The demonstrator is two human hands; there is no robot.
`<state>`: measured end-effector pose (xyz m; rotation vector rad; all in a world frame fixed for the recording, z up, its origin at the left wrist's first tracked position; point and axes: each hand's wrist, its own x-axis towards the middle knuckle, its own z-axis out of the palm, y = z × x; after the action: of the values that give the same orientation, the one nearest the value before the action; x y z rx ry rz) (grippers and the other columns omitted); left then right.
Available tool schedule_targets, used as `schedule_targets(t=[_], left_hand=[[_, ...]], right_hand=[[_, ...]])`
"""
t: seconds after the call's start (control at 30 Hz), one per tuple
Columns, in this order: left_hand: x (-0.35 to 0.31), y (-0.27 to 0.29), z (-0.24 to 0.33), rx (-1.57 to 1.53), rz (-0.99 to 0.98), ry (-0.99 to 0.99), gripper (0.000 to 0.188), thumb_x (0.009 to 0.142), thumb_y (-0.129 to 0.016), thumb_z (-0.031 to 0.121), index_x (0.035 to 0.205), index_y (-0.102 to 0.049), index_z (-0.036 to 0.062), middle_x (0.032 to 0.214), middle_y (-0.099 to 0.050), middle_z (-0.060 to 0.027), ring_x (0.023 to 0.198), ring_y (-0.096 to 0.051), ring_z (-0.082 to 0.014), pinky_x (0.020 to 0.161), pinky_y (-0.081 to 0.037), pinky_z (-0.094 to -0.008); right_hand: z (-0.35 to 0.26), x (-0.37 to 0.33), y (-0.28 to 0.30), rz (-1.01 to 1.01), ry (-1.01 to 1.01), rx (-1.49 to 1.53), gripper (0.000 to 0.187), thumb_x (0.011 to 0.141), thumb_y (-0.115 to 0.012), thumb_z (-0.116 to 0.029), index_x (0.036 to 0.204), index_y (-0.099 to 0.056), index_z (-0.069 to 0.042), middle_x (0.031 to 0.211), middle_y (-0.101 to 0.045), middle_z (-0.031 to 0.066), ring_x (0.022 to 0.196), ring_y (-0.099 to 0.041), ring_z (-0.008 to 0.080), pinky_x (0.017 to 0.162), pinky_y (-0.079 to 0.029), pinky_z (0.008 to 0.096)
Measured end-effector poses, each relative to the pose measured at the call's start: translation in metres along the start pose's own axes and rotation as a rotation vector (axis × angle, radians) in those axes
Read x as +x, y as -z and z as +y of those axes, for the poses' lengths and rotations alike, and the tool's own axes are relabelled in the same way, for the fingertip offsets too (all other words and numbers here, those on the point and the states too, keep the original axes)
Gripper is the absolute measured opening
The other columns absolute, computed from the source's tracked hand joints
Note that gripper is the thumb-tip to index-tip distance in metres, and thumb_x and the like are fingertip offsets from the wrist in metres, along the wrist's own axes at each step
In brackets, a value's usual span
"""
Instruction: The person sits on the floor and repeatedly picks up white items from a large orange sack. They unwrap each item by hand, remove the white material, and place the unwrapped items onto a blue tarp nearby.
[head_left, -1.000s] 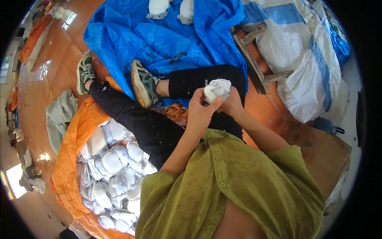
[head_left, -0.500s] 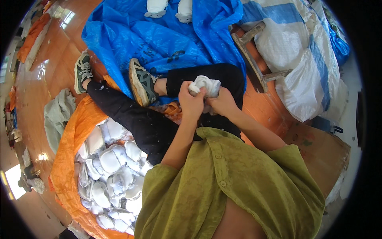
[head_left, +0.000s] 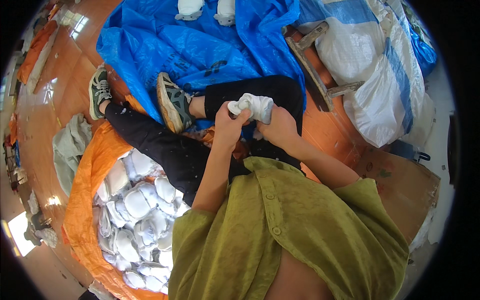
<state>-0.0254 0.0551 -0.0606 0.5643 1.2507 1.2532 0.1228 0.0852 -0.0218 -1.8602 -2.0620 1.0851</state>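
Observation:
A bunched white fabric piece (head_left: 254,105), grey at one end, is held above my bent leg. My left hand (head_left: 230,124) pinches its left end between thumb and fingers. Closed round the grey right end is my right hand (head_left: 278,125). To my left, an open orange sack (head_left: 82,210) holds many similar small white-and-grey fabric pieces (head_left: 141,201). Two plump white pieces (head_left: 190,9) with grey ends lie side by side at the far edge of the blue plastic sheet (head_left: 175,40).
A wooden stool (head_left: 312,75) lies on its side at the right, next to bulky white-and-blue woven sacks (head_left: 370,60). A cardboard piece (head_left: 400,192) rests near my right elbow. A grey cloth (head_left: 71,145) lies on the floor beyond the orange sack.
My left hand has drawn slightly left and turned, stretching the fabric piece longer between both hands. Its white end now points left, and more of the grey end shows by my right hand.

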Motion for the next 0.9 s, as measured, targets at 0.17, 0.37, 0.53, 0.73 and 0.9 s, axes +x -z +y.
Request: schedule_targets(t=[0.17, 0.37, 0.53, 0.73, 0.9], left_hand=[[0.012, -0.009, -0.022, 0.15, 0.11, -0.028, 0.019, 0.078, -0.066, 0.001, 0.091, -0.052, 0.0018, 0.078, -0.057, -0.0052, 0.072, -0.056, -0.013, 0.061, -0.047, -0.0262], [0.025, -0.009, -0.056, 0.539, 0.29, -0.269, 0.016, 0.077, -0.064, 0.0, 0.085, -0.051, 0.0019, 0.073, -0.055, -0.0077, 0.067, -0.052, -0.0155, 0.063, -0.044, -0.0313], [0.012, 0.004, -0.03, 0.115, -0.003, -0.126, 0.015, 0.084, -0.066, 0.009, 0.091, -0.054, 0.0049, 0.078, -0.057, -0.0013, 0.07, -0.053, -0.0086, 0.06, -0.044, -0.0247], [-0.002, 0.026, 0.007, -0.002, -0.387, -0.005, 0.026, 0.086, -0.068, 0.02, 0.102, -0.055, 0.0057, 0.087, -0.06, -0.0007, 0.077, -0.057, -0.0079, 0.069, -0.047, -0.0228], [-0.012, 0.012, 0.028, -0.1, -0.264, 0.219, 0.029, 0.087, -0.066, 0.019, 0.108, -0.053, 0.0032, 0.092, -0.06, -0.0035, 0.082, -0.059, -0.0109, 0.075, -0.051, -0.0265]], right_hand=[[-0.002, -0.006, -0.002, 0.12, 0.148, -0.175, 0.031, 0.062, -0.068, -0.017, 0.087, -0.062, 0.0, 0.077, -0.063, 0.0165, 0.079, -0.06, 0.0337, 0.07, -0.048, 0.044], [0.005, -0.003, -0.016, 0.078, 0.162, -0.303, 0.031, 0.062, -0.068, -0.018, 0.085, -0.062, 0.0, 0.077, -0.063, 0.0168, 0.079, -0.06, 0.033, 0.07, -0.048, 0.044], [0.018, 0.003, -0.005, -0.006, 0.125, 0.201, 0.046, 0.065, -0.074, -0.028, 0.097, -0.062, 0.003, 0.079, -0.064, 0.0167, 0.08, -0.063, 0.0317, 0.072, -0.05, 0.0398], [0.025, 0.012, 0.013, -0.422, -0.132, 0.846, 0.06, 0.08, -0.069, -0.046, 0.118, -0.054, -0.002, 0.094, -0.062, 0.009, 0.076, -0.062, 0.0189, 0.071, -0.051, 0.0329], [0.03, 0.015, 0.011, -0.22, 0.186, 0.596, 0.059, 0.083, -0.066, -0.045, 0.122, -0.05, -0.003, 0.099, -0.062, 0.0109, 0.086, -0.061, 0.0195, 0.076, -0.048, 0.0319]])
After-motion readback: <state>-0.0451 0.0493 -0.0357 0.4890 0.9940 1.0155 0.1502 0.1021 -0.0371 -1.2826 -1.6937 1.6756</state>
